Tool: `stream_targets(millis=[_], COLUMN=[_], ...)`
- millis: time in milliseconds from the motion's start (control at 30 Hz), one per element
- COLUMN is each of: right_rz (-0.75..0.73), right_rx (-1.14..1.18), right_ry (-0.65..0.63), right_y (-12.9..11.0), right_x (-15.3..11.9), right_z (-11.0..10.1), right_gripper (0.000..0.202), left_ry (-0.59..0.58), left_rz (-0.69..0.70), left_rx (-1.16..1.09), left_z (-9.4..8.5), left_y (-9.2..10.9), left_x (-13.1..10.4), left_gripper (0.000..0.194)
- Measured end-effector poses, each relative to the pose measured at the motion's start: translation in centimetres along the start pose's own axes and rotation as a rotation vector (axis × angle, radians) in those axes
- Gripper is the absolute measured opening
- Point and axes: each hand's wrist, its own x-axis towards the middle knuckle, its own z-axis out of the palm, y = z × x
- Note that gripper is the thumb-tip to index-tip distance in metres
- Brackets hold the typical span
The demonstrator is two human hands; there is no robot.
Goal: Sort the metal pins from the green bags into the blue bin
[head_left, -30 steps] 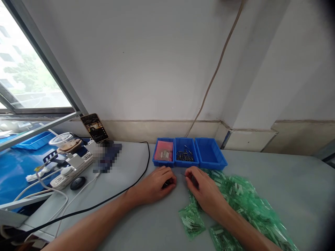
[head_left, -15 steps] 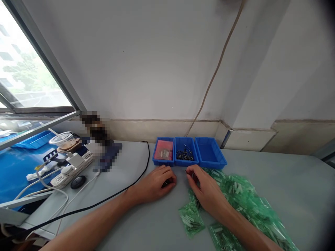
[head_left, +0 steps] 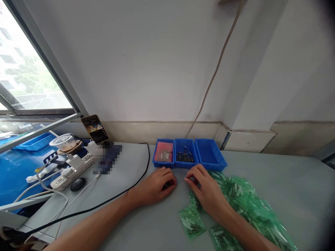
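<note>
Pins lie in the middle bin, at eleven o'clock from the right hand, whose thumb and fingertip press together — on what, I cannot tell. The left hand, at nine o'clock, curls around dark bits. Green bags spread at four o'clock — a small packet at seven.

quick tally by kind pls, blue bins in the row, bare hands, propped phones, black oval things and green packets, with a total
Blue bins in the row: 3
Hands, left hand and right hand: 2
Propped phone: 1
Black oval object: 1
Green packets: overlapping, can't be counted
Total without packets: 7
</note>
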Motion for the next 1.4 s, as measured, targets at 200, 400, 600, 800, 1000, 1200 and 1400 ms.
stream_targets(millis=[200,400,600,800,1000,1200,1400], right_rz=[-0.007,-0.001,0.003,0.009,-0.005,0.008,0.046], right_rx=[0.008,0.011,0.019,0.019,0.019,0.021,0.028], right_ry=[-0.008,0.012,0.025,0.023,0.030,0.033,0.025], right_y=[0.04,-0.08,-0.01,-0.05,-0.01,-0.08,-0.03], right_x=[-0.02,-0.15,-0.21,-0.14,-0.16,-0.26,-0.27], right_z=[0.18,0.15,0.16,0.27,0.23,0.11,0.27], right_gripper=[0.017,0.016,0.015,0.015,0.014,0.017,0.014], left_ry=[-0.013,-0.013,-0.004,-0.008,-0.010,-0.003,-0.008], left_rz=[-0.003,0.000,0.008,0.005,0.005,0.008,0.010], left_rx=[-0.002,-0.004,-0.003,-0.002,0.004,0.008,0.010], left_z=[-0.14,-0.16,-0.07,-0.28,-0.32,-0.26,-0.26], left_y=[0.09,0.12,0.04,0.24,0.32,0.29,0.28], left_x=[0.00,0.05,-0.05,0.04,0.11,0.11,0.12], left_gripper=[0.002,0.003,0.005,0.007,0.005,0.005,0.003])
